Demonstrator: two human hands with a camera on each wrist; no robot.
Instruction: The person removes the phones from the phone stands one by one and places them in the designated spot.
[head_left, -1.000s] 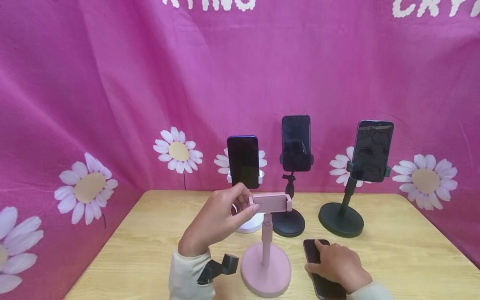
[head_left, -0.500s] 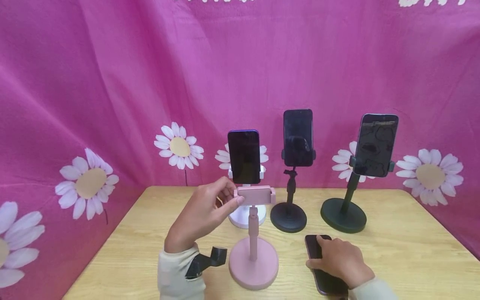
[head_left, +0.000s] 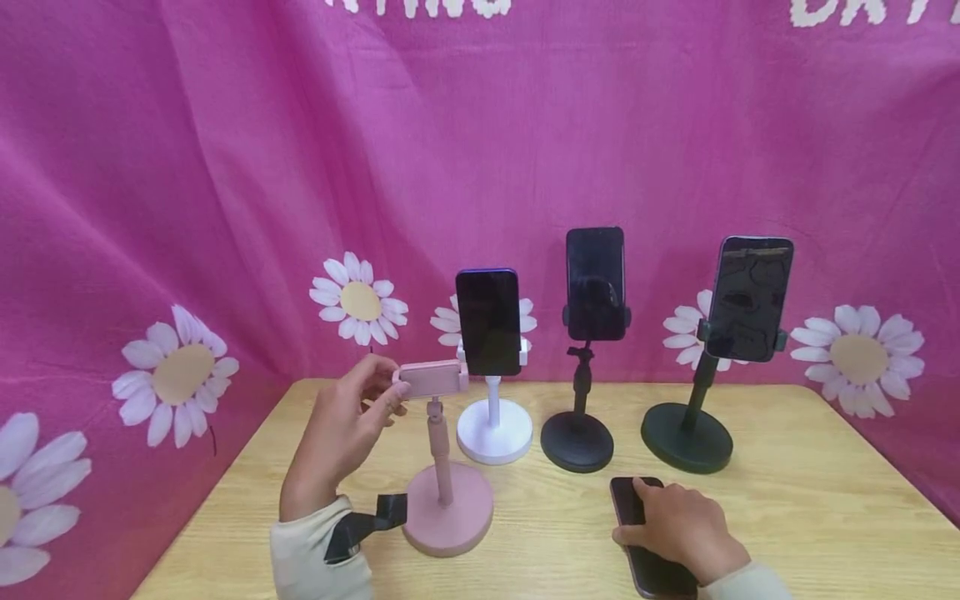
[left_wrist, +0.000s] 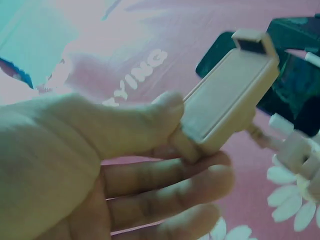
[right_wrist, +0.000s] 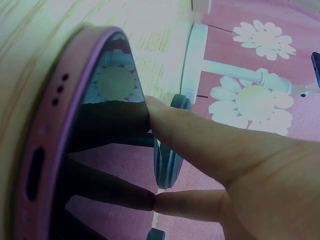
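Note:
My left hand (head_left: 337,433) pinches the left end of the clamp (head_left: 431,379) on a pink phone stand (head_left: 448,517), thumb on its front and fingers behind. The left wrist view shows the clamp (left_wrist: 227,95) with no phone in it. A phone (head_left: 651,573) with a pinkish frame lies face up on the table. On it rests my right hand (head_left: 684,525), its thumb at the phone's left edge and index finger on the screen near the top. In the right wrist view the thumb and a straight finger touch the glossy phone (right_wrist: 112,117); the other fingers are hidden.
Behind stand a white phone stand (head_left: 495,433), a black phone stand (head_left: 577,442) and a dark green phone stand (head_left: 686,437), each bearing an upright phone. A pink cloth with daisies (head_left: 360,301) hangs behind the wooden table (head_left: 555,533).
The left hand has moved the pink stand to the left and a little back, uncovering the white stand's base. The right hand and the phone under it have stayed in place.

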